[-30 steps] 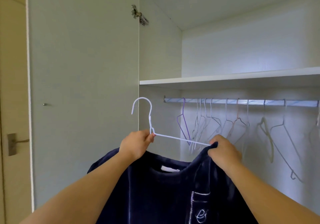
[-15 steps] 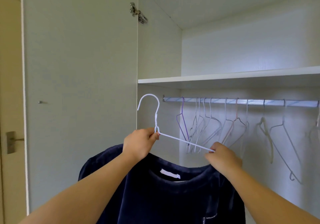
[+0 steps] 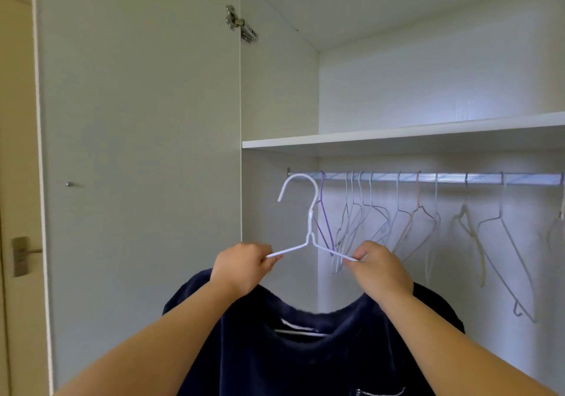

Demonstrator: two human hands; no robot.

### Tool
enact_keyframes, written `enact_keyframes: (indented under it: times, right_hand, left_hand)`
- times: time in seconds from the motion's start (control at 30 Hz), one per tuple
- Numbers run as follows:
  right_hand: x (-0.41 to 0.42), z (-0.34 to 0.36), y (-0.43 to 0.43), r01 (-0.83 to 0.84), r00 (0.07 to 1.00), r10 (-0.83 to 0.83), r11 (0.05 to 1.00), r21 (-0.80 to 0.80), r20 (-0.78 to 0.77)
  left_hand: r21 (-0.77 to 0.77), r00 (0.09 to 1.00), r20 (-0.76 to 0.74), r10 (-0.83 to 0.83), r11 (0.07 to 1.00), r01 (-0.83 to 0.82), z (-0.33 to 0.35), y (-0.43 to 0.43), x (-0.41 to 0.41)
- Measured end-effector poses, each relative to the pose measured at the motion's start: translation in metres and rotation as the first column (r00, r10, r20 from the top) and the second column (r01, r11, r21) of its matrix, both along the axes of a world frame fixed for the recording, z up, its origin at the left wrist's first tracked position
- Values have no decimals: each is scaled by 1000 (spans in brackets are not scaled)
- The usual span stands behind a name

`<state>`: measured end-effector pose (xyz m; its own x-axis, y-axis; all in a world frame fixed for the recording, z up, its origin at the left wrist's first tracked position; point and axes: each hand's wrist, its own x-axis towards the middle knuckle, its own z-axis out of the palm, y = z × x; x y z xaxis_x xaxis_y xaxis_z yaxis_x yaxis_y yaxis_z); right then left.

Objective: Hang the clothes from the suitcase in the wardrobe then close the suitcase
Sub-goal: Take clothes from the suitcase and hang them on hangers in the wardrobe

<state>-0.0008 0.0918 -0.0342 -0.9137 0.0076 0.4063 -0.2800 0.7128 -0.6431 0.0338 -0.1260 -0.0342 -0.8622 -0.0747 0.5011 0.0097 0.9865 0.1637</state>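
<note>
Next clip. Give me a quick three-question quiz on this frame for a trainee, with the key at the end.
1. True or false: the left hand and the right hand both grip the white hanger.
2. What colour is the hanger hung nearest the left end of the rail? A purple, B black, C red.
3. Fill in: the garment below the hands is a ___ top.

Key: 1 true; 2 A, the purple hanger; 3 navy, the navy top.
</note>
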Motion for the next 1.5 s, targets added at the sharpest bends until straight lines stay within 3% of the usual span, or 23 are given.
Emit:
enact_keyframes:
  times: [0.1,0.17,0.27,0.4,0.5,0.57,0.67,0.8,1.0,1.13,1.23,1.33,1.5]
  right_hand:
    - [0,0,5,-9,1000,8,999,-51,-8]
    - [0,-2,-1,-15,1000,15,999,-48,-9]
    - [-1,-5,-3,-56,998,55,996,-66,-7]
    - [2,-6,16,-36,999,36,999,11,10]
    - [8,-2,20,11,1000,-12,973,230,0]
    - [9,5,12,-47,998,36,962,269,47]
    - [6,15,6,-173,964,163,985,29,208]
    - [6,14,8,-183,900,248,961,-206,358]
    - [-6,13,-2,-115,787,316,919,-376,530]
    - [-23,15,-31,-61,691,521,733,-677,502]
    - [-41,18,-57,-37,620,656,572,-819,430]
    - [-66,16,-78,-85,660,657,547,-833,364]
    - [-129,23,-121,-36,709,651,418,-908,271]
  left_hand:
    - [43,995,88,43,998,-47,-5,-9,2]
    - [69,994,100,-52,997,45,-3,4,1]
    - [280,965,68,-252,933,224,5,21,-1]
    - [529,961,-19,-277,812,245,4,20,-2]
    - [507,967,-30,-251,830,231,1,33,-7]
    - [444,970,-58,-237,864,238,2,45,-12]
    - [405,962,-109,-252,872,274,1,51,-19]
    - [357,957,-65,-284,889,288,-7,46,-29]
    - [607,987,-25,-160,782,142,-4,28,-40]
    - [664,993,39,-112,745,58,0,14,-49]
    - [685,991,67,-118,727,40,4,0,-62]
    - [683,988,83,-127,729,36,10,-12,-82]
    - [663,981,100,-165,747,57,23,-39,-139]
